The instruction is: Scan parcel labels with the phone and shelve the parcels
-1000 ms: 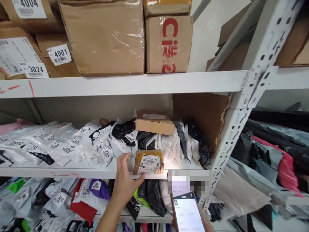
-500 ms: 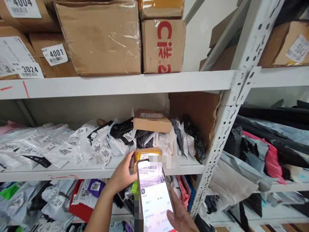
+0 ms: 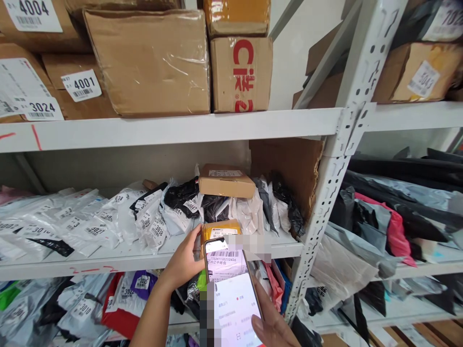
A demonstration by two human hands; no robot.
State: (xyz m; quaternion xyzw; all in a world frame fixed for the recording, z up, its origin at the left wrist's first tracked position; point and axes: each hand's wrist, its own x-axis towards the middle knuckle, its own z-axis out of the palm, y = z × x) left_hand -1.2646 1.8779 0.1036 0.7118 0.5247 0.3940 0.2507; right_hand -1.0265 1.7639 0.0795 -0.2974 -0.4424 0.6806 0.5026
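My left hand (image 3: 185,258) grips the left side of a small parcel with yellow tape (image 3: 208,232) and a white label, at the front edge of the middle shelf. Whether the parcel rests on anything is hidden. Held in front of it, a smartphone (image 3: 235,308) covers most of its lower part. My right hand (image 3: 275,318) is wrapped round the phone from the right, thumb over the screen. On the display, a barcode label shows above a white form. Behind the parcel, a flat brown box (image 3: 226,185) lies on top of bagged packages.
Numbered white mailing bags (image 3: 90,226) crowd the middle shelf to the left. Cardboard boxes (image 3: 148,65) line the upper shelf (image 3: 162,127). A perforated white post (image 3: 323,202) stands at right, with more bagged parcels (image 3: 376,217) beyond. Bags (image 3: 83,308) fill the lower shelf.
The view has turned slightly to the right. On the phone, the barcode picture looks clearer and the white form panel below it has changed. Both hands keep their holds.
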